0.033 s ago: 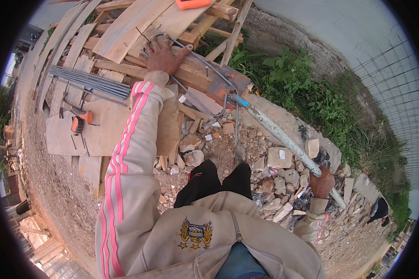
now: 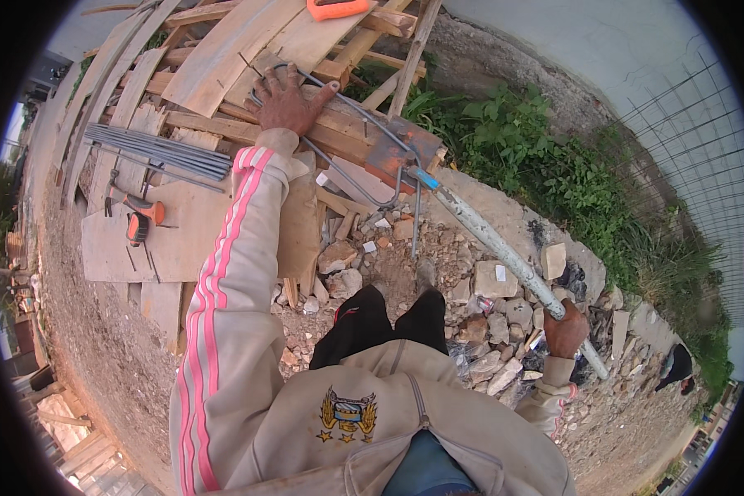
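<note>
My left hand (image 2: 291,99) lies flat with spread fingers on a bent steel rod (image 2: 360,192), pressing it against a wooden beam (image 2: 343,135). The rod is curved into a loop, and its free end hangs over the rubble. My right hand (image 2: 565,328) is wrapped round a long, pale, worn pipe (image 2: 492,240) near its lower end. The pipe's blue-marked upper end meets the rod beside a rusty metal plate (image 2: 393,155) on the beam. Several nails or pins stand up from the wood around the rod.
To the left lie a bundle of straight steel rods (image 2: 157,149), a hammer (image 2: 131,198) and a tape measure (image 2: 137,229) on boards. An orange saw handle (image 2: 337,8) shows at the top. Broken stones (image 2: 496,279) cover the ground; plants (image 2: 512,132) and wire mesh (image 2: 690,124) stand at right.
My right hand and the pipe's lower end have shifted slightly left and toward me. The rod's hanging end has swung a little left. My left hand stays on the rod.
</note>
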`<state>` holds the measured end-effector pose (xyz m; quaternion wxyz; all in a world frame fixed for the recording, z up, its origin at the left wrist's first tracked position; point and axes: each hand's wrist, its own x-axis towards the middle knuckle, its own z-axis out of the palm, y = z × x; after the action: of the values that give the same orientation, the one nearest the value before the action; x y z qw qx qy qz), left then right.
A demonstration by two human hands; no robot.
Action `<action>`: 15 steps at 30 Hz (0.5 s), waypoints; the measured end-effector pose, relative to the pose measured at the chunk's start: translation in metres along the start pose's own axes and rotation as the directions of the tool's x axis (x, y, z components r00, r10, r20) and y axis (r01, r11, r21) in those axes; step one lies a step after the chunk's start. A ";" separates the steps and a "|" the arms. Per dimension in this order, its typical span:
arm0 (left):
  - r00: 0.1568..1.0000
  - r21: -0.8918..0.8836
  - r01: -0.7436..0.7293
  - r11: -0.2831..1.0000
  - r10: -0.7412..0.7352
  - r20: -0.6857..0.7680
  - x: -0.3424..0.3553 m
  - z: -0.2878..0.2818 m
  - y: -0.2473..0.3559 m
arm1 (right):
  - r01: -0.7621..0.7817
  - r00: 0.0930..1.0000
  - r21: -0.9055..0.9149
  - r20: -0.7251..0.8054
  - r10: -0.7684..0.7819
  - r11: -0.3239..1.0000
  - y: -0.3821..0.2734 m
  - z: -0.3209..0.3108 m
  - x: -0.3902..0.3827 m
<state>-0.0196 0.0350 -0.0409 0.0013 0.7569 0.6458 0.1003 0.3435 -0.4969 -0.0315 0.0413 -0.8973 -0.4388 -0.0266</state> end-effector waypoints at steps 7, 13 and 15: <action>1.000 -0.045 0.012 0.999 -0.011 0.022 -0.001 -0.008 0.006 | -0.152 0.988 0.059 0.010 0.152 0.987 -0.051 -0.015 -0.088; 1.000 -0.089 -0.007 0.996 0.008 0.005 -0.001 -0.008 0.010 | -0.065 0.965 0.340 0.261 -0.028 0.938 -0.016 -0.027 -0.063; 1.000 -0.084 -0.008 0.996 0.008 0.003 -0.002 -0.006 0.010 | -0.099 0.975 0.325 0.220 0.026 0.941 -0.026 -0.024 -0.068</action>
<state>-0.0113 0.0308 -0.0339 0.0339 0.7590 0.6379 0.1260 0.2812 -0.5369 -0.0117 0.1464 -0.8885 -0.4100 0.1451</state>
